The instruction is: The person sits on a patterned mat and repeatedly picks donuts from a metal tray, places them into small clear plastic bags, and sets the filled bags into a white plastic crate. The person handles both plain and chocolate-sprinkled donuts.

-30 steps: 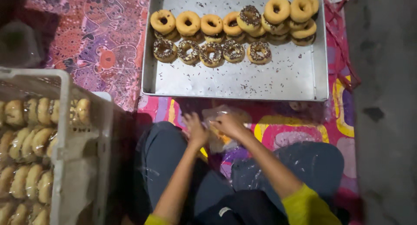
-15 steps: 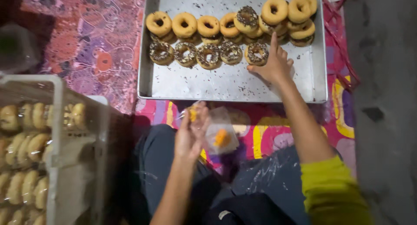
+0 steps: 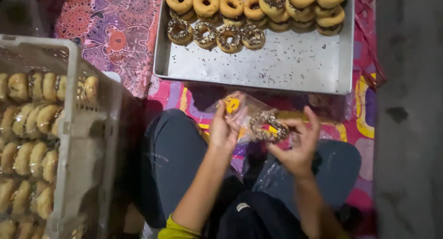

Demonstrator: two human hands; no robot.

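Note:
My right hand (image 3: 297, 144) holds a chocolate-sprinkled doughnut (image 3: 267, 126) at the mouth of a small clear plastic bag (image 3: 240, 107). My left hand (image 3: 224, 128) grips that bag, which bears a yellow print, and keeps it open just left of the doughnut. Both hands hover above my lap, in front of a metal tray (image 3: 286, 64). Along the tray's far side lie several plain and sprinkled doughnuts (image 3: 230, 36). Loose sprinkles dot the bare metal.
A white plastic crate (image 3: 87, 142) packed with bagged doughnuts (image 3: 27, 128) stands at my left. A colourful patterned mat (image 3: 115, 31) covers the floor under the tray. Bare grey concrete (image 3: 410, 114) runs along the right.
My right hand reached to the tray, took a sprinkled doughnut from the front row and brought it back to the bag. My left hand kept hold of the bag.

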